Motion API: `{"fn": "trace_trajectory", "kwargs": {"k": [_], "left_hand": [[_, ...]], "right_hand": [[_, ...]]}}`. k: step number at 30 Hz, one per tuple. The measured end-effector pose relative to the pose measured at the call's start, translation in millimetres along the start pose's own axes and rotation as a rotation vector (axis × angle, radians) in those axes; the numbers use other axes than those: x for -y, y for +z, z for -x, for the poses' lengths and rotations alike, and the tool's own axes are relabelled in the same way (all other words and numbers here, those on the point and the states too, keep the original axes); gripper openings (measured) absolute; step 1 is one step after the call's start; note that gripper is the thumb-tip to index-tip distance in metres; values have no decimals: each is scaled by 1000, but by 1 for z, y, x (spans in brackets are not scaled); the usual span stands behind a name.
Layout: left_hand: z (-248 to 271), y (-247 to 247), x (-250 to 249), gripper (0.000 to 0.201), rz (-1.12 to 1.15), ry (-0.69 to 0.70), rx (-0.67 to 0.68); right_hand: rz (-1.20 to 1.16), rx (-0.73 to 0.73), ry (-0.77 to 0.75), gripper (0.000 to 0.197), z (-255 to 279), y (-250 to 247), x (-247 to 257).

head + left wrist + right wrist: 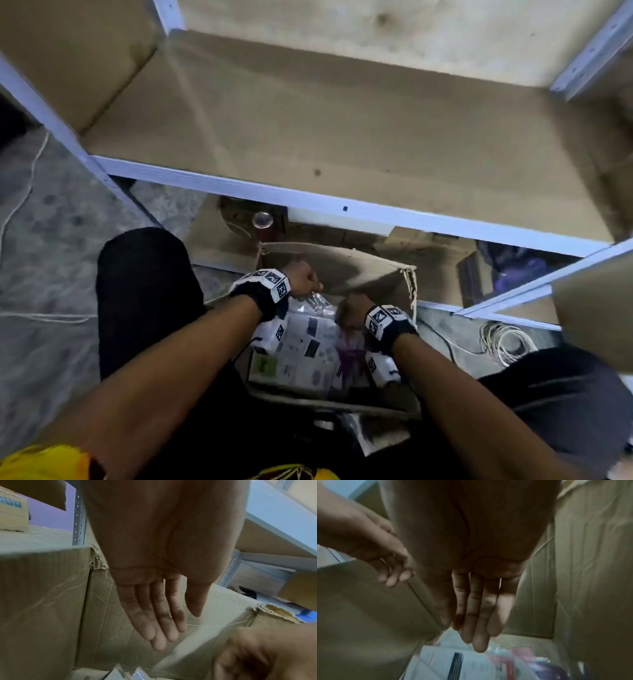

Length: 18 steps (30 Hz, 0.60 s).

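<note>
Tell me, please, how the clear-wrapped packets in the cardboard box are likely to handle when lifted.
The clear-wrapped packets look flat and thin, so probably light and bendy. They look glossy and crinkled, so could slip under the fingers. Being flat, they should not roll.

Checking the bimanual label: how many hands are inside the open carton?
2. The left hand is at the far left of the carton. The right hand is beside it. Both have straight fingers above the wrapped packs. No other hand shows.
</note>
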<state>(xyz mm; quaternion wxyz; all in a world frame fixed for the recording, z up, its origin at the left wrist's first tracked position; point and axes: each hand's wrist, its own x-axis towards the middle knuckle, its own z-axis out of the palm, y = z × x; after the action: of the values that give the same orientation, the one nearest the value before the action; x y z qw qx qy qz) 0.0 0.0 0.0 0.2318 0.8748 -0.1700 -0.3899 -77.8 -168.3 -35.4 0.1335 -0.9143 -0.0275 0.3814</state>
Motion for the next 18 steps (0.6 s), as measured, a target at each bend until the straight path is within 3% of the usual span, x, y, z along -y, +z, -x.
{"fn": "trace_trajectory", "kwargs": {"k": [3, 9, 16, 18], "left_hand": [[-9, 1, 4, 31, 14, -15, 20], [-15, 2, 19, 29, 108, -3, 57], [-19, -7, 21, 27, 144, 43, -42], [-18, -9, 21, 28, 164, 55, -43]], "right_hand": [[-54, 77, 17, 25, -18, 26, 6], [22, 268, -42, 68, -51, 86, 23], [113, 221, -72, 46, -66, 109, 48], [184, 212, -124, 48, -69, 115, 54]]}}
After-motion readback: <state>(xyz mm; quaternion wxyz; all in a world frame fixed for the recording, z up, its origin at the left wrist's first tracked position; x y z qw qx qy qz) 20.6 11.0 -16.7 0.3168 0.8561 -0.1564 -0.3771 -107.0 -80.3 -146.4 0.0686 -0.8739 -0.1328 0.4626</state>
